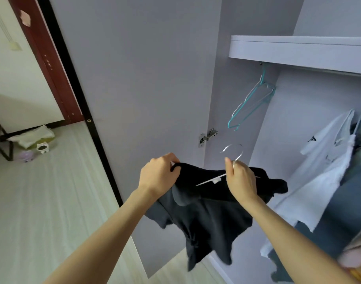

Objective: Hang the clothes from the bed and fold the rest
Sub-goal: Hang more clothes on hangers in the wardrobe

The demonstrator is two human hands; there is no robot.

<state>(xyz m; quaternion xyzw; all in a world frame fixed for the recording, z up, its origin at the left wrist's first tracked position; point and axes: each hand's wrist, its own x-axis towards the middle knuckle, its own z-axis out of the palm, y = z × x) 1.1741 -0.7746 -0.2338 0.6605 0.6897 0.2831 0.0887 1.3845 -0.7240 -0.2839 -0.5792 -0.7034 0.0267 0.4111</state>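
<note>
A black shirt (208,220) hangs in front of the open wardrobe on a thin white hanger (210,179) whose hook (234,149) curves up toward the wardrobe. My left hand (158,177) grips the shirt's left shoulder at the hanger's end. My right hand (240,179) pinches the hanger's neck just under the hook. The shirt's body droops loosely below both hands, and its right sleeve sticks out behind my right wrist.
Empty teal hangers (250,103) dangle from the rail under the wardrobe shelf (298,52). A white T-shirt (318,167) and blue garments (345,206) hang at the right. The open wardrobe door (138,89) stands left of my hands. Small objects (34,148) lie on the floor at far left.
</note>
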